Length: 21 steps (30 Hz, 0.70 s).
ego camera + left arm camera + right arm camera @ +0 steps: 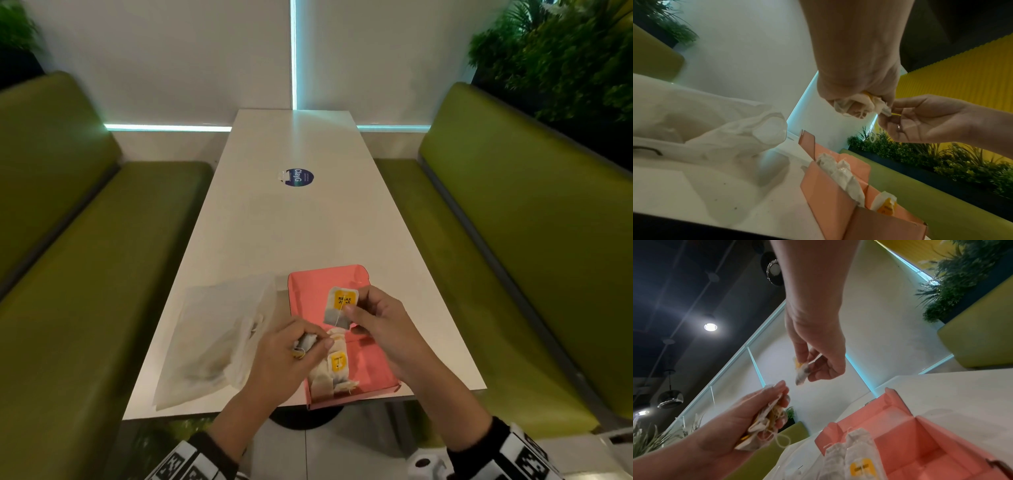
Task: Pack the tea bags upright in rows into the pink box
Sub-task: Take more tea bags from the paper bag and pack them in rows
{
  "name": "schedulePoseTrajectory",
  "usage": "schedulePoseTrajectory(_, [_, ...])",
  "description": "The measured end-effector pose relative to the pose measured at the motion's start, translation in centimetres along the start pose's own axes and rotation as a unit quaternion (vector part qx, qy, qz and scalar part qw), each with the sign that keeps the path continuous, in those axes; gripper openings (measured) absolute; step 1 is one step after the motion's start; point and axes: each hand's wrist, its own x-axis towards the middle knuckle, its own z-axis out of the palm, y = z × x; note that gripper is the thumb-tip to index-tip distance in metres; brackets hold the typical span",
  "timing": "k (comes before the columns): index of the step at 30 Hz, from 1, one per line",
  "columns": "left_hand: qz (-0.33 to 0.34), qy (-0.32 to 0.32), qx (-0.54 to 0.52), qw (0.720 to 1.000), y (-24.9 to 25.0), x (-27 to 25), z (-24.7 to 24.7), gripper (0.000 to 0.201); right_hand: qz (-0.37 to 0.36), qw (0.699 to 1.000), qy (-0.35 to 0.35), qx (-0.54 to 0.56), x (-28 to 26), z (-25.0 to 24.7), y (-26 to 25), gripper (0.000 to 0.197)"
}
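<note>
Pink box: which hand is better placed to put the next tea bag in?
Probably the right hand: it pinches one single tea bag above the pink box, while the left hand grips a tangled bunch.

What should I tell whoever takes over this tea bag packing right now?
Left hand grips a bunch of tea bags with tangled strings.
Right hand pinches a single tea bag, yellow tag showing, above the pink box.
Done: a few tea bags stand along the box's left side, near end.
Left: most of the box is bare; place the single bag, then the bunch. The white plastic bag lies left of the box; some bags seem to remain inside.
</note>
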Motion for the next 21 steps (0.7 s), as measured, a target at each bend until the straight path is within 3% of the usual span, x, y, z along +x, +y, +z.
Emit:
schedulePoseTrajectory(3, [-0.098, 0.013, -0.046, 0.994, -0.2, 0.2, -0.6, 0.021, 0.0, 1.0, -0.016, -0.027, 0.0, -0.7, -0.2, 0.011])
schedulePoseTrajectory(6, [-0.139, -0.038, -0.06, 0.988, 0.3, 0.8, -0.7, 0.04, 0.006, 0.999, -0.036, -0.031, -0.1, -0.9, -0.3, 0.011])
schedulePoseTrajectory(10, [-0.128, -0.073, -0.046, 0.988, 1.3, 1.3, 0.0, 0.019, 0.004, 0.997, -0.06, -0.044, -0.3, -0.7, -0.1, 0.004])
schedulePoseTrajectory(15, [-0.134, -0.068, -0.017, 0.989, 1.3, 1.4, 0.6, 0.006, 0.003, 0.986, -0.079, -0.149, -0.4, -1.2, 0.3, 0.023])
schedulePoseTrajectory(18, [-0.151, -0.122, -0.004, 0.981, 1.3, 1.5, 1.1, 0.011, -0.008, 0.969, -0.06, -0.241, -0.2, -1.4, 1.1, 0.012])
schedulePoseTrajectory(21, [-0.187, -0.192, 0.058, 0.962, 0.4, 1.6, 1.3, 0.025, -0.008, 0.959, -0.034, -0.28, -0.2, -2.2, 1.8, 0.018])
